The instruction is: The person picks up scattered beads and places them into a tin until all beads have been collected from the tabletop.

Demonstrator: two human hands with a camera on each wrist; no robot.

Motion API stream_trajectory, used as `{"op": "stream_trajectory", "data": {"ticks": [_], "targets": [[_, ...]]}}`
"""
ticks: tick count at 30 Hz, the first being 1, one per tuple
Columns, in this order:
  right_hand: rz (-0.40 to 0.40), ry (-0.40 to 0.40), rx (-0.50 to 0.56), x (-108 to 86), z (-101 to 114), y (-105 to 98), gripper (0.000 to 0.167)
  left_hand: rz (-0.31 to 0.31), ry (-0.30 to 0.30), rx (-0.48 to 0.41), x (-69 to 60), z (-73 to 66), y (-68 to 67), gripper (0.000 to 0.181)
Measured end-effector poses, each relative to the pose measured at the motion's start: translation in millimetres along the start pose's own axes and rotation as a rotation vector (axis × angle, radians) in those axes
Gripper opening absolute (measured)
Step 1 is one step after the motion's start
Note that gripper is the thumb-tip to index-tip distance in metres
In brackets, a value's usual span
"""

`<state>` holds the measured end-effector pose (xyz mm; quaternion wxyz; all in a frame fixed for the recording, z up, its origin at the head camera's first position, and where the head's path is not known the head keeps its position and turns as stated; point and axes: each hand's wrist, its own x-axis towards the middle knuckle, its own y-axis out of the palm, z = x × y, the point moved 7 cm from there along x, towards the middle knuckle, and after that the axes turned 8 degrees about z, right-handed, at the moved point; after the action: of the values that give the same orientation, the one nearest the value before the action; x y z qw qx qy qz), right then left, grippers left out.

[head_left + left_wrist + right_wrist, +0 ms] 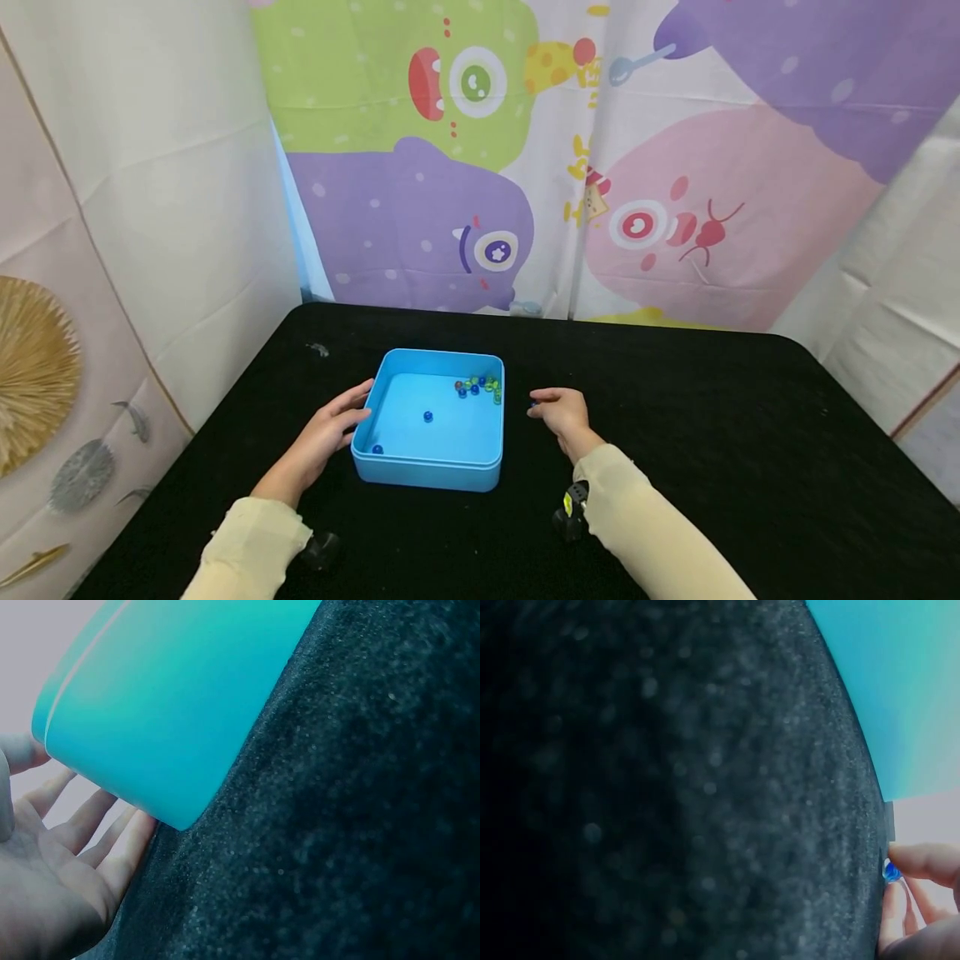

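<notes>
A blue square box [427,477] stands on the black tabletop. Inside it, several blue, green and amber marbles [475,388] cluster near the far right corner. One blue marble [428,417] lies mid-floor, and another blue marble [377,449] is by the near left corner. My left hand [318,442] touches the box's left side with its fingers extended; the left wrist view shows the palm facing the wall. To the right of the box, my right hand [564,419] pinches a blue glass marble [891,871] between thumb and fingers, just at the cloth.
Black cloth [712,458] covers the table. A small clear scrap [318,349] lies beyond the box, at the far left. A cartoon-printed curtain [450,208] hangs behind the table's far edge, with pale curtains on both sides.
</notes>
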<state>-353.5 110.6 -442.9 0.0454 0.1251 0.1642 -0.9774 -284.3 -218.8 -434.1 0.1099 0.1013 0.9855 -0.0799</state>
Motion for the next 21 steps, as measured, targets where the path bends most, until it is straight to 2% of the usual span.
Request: {"op": "stream_trajectory", "data": {"ticks": [21], "targets": [[-0.023,-0.004,-0.043,-2.9,2.5,-0.7,0.019,0.008,0.013,0.01,-1.6,-1.8,1.5,0.054]]}}
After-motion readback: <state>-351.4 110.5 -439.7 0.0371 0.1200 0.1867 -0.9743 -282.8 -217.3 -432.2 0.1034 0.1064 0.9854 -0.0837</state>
